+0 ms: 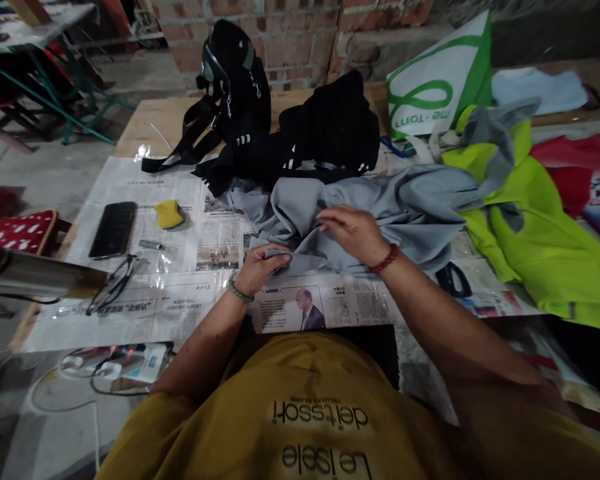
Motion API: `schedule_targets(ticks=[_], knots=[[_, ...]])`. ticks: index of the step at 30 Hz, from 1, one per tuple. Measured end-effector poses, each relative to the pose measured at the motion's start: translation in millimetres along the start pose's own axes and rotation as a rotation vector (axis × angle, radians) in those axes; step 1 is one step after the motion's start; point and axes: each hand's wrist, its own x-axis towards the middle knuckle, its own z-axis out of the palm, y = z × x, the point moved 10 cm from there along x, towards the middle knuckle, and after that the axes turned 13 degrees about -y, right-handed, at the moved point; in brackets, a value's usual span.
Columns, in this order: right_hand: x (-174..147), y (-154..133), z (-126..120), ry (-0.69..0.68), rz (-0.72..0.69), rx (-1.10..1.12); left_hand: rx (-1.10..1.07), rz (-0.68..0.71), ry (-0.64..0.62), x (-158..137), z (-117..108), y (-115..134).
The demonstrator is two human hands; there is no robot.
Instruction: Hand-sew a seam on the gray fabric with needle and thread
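A crumpled grey cloth [400, 200] lies across the newspaper in front of me. My left hand [263, 267] pinches its near left edge between thumb and fingers. Above the middle of the cloth is my right hand [353, 233], its fingers bent and drawn together in a pinch. Anything between those fingertips is too small to make out. Just beyond the cloth sits a heap of black clothing [325, 127]. A dark blue looped item [453, 280] rests by the cloth's near right side.
Newspaper [180, 293] covers the low board. On its left are a phone [113, 230], a yellow sponge [169, 214], a small tube [151, 245] and glasses [115, 283]. A black backpack [240, 80], a shopping bag [430, 87], a lime garment [545, 220] and a power strip [125, 361] surround the work.
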Motion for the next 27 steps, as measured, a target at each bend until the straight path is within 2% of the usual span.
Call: schedule_targets(ticks=[2, 4, 7, 12, 16, 20, 23, 27], knots=[[-1, -4, 34, -0.179, -0.040, -0.146, -0.007, -0.005, 0.009, 0, 0, 0], [-4, -3, 54, -0.283, -0.062, -0.234, -0.014, -0.017, 0.018, 0, 0, 1], [-6, -4, 65, -0.348, -0.087, -0.289, -0.017, -0.033, 0.015, 0, 1, 1], [-10, -14, 68, -0.423, -0.137, -0.226, 0.001, -0.002, -0.001, 1, 1, 2], [-11, -18, 69, -0.429, -0.144, -0.097, 0.006, 0.009, -0.004, 0, 0, 1], [-10, -10, 70, -0.390, -0.078, 0.057, 0.032, 0.001, 0.002, -1, 0, 2], [-10, 0, 70, -0.351, 0.018, 0.198, 0.034, 0.011, -0.011, -1, 2, 4], [-13, 18, 67, -0.272, 0.186, 0.503, 0.013, 0.021, 0.001, 0, 3, 6]])
